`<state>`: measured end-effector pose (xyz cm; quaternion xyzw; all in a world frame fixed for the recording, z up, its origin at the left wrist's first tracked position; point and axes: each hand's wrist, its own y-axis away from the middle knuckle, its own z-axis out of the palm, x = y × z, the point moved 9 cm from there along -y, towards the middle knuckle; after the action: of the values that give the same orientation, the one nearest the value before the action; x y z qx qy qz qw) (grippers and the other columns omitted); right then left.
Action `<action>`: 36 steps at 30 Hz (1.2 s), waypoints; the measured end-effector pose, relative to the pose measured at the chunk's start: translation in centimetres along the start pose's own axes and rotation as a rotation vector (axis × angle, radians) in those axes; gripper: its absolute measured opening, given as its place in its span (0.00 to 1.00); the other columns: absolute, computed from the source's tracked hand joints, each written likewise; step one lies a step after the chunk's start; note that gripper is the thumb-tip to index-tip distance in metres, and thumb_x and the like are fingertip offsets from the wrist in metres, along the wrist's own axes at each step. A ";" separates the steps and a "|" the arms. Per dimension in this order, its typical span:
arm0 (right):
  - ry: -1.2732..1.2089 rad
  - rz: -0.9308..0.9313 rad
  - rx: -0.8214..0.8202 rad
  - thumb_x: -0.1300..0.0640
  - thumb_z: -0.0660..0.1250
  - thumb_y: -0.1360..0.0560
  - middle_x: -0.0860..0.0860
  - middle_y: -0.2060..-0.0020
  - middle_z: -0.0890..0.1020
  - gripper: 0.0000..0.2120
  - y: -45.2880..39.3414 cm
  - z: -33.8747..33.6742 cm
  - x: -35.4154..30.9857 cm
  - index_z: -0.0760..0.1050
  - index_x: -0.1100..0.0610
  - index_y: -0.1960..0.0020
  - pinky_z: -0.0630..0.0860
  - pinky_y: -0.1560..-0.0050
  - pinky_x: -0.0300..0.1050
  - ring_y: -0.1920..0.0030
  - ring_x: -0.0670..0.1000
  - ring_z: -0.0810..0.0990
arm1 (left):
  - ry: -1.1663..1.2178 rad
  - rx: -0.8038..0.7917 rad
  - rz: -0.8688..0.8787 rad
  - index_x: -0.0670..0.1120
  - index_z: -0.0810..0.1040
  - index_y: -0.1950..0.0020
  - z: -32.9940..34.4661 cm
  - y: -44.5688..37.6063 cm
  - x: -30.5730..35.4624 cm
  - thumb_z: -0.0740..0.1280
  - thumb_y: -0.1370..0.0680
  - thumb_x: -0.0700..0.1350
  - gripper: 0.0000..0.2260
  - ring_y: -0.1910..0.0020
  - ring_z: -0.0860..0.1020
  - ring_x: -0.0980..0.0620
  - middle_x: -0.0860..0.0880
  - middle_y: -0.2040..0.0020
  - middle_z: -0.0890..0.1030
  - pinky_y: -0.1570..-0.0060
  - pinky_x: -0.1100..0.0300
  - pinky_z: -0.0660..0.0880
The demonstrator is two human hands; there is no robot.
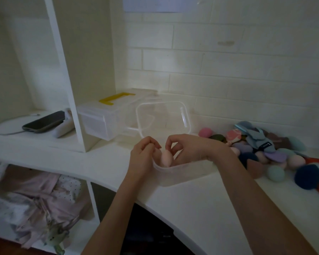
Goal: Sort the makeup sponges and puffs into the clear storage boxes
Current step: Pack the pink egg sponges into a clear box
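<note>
1. Fingers (pixel 170 144) of the right hand (pixel 188 148) curl down over a pale pink sponge (pixel 167 158) at the centre of the frame, seemingly pinching its upper end, though blur makes the contact hard to judge.
2. Beside it, the left hand (pixel 144 155) has its fingers bent inward; its fingertips are close to the sponge's left side, and I cannot tell whether they touch it or hold anything.
3. That sponge stands upright just inside the near rim of a clear storage box (pixel 180 169) in front of the person, on the white counter (pixel 201 208).
4. A second clear box (pixel 184 116) sits behind the hands, tilted, with its open mouth turned toward the viewer.
5. At centre left, a lidded clear box with a yellow handle (pixel 116 99) rests against the shelf upright.
6. On the right edge lies a heap of sponges and puffs (pixel 276 153) in pink, purple, teal, navy and brown, well apart from the hands.
7. In the left part of the frame, a dark phone (pixel 44 122) with a cable lies on a shelf.
8. Folded pinkish cloth (pixel 35 199) fills the lower left cubby.
</note>
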<state>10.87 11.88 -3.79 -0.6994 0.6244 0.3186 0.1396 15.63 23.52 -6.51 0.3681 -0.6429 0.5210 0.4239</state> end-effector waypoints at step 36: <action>-0.195 0.022 0.064 0.68 0.67 0.26 0.56 0.60 0.84 0.06 1.0 -1.5 -0.6 0.77 0.59 0.52 0.81 0.55 0.43 0.61 0.50 0.83 | 0.042 -0.058 -0.024 0.35 0.77 0.56 0.4 0.0 -0.7 0.61 0.34 0.45 0.16 0.56 0.76 0.52 0.47 0.54 0.81 0.53 0.58 0.70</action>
<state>10.28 11.29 -2.12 -0.6533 0.6253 0.3668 0.2183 15.80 23.19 -7.16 0.3522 -0.6442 0.5047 0.4541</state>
